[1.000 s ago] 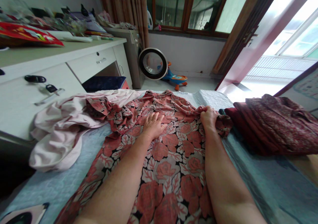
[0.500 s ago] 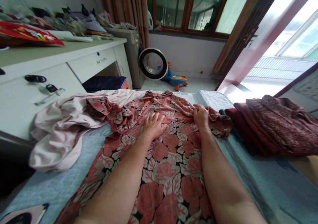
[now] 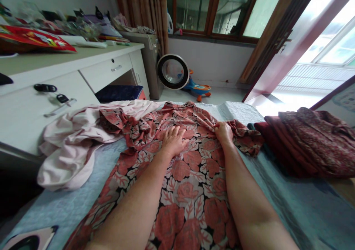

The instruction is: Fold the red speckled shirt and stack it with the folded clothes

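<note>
A short-sleeved garment with a red, grey and black rose print (image 3: 185, 189) lies spread over a light blue quilted cover (image 3: 111, 165). My left hand (image 3: 173, 142) rests flat on its upper front, fingers stretched out. At the right shoulder of the garment, near the sleeve, my right hand (image 3: 223, 132) is closed on a pinch of the fabric. Bunched folds show at the left sleeve, which lies partly over a pale pink cloth (image 3: 69, 146). The garment's lower end is partly hidden by my forearms and runs out of view.
Folded dark red clothes (image 3: 313, 143) are stacked at the right. An iron (image 3: 30, 239) is partly in view at the lower left. Beyond stand a white desk (image 3: 97, 71) with cluttered top, a washing machine with its round door (image 3: 172, 72) open, and a blue ride-on toy (image 3: 197, 86).
The view has shifted slightly, so the surroundings sit a little further right. My right hand has drawn slightly inward with the fabric; my left hand stays flat on the garment.
</note>
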`<control>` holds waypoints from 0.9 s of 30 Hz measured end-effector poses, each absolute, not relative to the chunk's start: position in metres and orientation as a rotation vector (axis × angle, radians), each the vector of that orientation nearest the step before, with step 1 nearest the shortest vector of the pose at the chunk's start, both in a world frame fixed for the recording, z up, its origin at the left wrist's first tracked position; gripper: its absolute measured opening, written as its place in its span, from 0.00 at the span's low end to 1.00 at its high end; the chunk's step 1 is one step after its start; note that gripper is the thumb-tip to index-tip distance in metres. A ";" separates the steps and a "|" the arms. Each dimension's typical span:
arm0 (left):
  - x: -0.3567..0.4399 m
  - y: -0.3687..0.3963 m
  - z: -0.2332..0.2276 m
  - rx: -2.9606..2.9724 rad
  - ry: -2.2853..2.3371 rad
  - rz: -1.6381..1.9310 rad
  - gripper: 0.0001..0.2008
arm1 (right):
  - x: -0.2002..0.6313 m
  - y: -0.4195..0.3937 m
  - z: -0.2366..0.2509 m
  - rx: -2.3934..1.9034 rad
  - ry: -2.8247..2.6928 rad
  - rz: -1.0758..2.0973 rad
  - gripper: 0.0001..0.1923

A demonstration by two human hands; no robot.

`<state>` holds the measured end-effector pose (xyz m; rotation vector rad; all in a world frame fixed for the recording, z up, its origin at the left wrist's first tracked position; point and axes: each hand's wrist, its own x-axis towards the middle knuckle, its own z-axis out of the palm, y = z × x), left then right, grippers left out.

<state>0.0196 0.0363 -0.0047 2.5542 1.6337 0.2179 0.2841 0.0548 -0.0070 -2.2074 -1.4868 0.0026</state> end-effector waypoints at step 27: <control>0.020 0.038 -0.007 2.563 1.623 0.247 0.30 | 0.257 0.056 -0.005 -1.804 -1.768 0.063 0.17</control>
